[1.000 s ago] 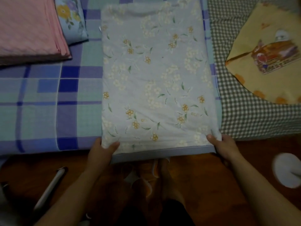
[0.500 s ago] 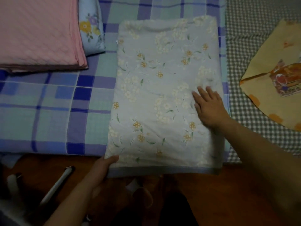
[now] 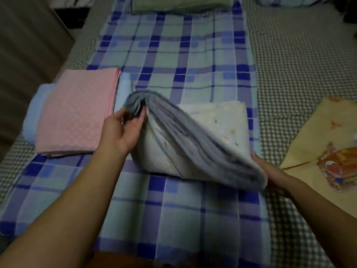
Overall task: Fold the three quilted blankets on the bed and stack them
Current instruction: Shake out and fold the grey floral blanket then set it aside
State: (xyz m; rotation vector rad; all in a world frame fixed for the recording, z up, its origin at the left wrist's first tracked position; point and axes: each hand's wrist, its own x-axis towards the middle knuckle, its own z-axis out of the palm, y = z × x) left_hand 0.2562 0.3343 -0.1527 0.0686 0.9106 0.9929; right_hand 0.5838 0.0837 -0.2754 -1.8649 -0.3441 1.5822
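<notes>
Left: a folded pink quilted blanket lies on a folded light-blue blanket, both on the blue plaid bedspread. Centre: the left hand grips one corner of the grey-edged end of the floral blanket, fingers curled round the bunched layers and lifting them, the fabric motion-blurred. The right hand holds the opposite corner, its fingers hidden under the cloth. Right: a yellow printed cloth lies on the green checked sheet.

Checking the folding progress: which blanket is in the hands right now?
The white flowered blanket with the grey edge; both hands grip it. The pink blanket lies folded, untouched, to its left.
</notes>
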